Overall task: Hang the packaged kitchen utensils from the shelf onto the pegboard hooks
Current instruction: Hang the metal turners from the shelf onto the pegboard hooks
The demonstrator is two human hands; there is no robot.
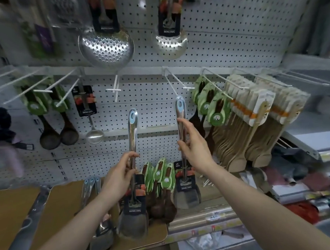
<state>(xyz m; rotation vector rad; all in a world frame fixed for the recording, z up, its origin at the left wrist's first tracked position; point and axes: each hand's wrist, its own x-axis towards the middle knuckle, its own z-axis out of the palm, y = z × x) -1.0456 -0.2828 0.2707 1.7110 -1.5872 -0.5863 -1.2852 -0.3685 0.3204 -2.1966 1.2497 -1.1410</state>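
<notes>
Here, left hand (119, 177) spatula (133, 186) labelled HONGJAYU, right hand (194, 142) likewise

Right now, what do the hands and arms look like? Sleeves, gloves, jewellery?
Both arms are bare as far as the frame shows: no sleeves reach the forearms. The left hand and the right hand wear no gloves. No rings, watch or wristband show on either. No markings are visible.

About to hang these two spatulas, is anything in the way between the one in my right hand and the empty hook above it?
Nothing visible. The right hand holds its spatula upright, its hang hole just below the bare hook. The green-carded spoons hang off to the right, clear of it.
</notes>
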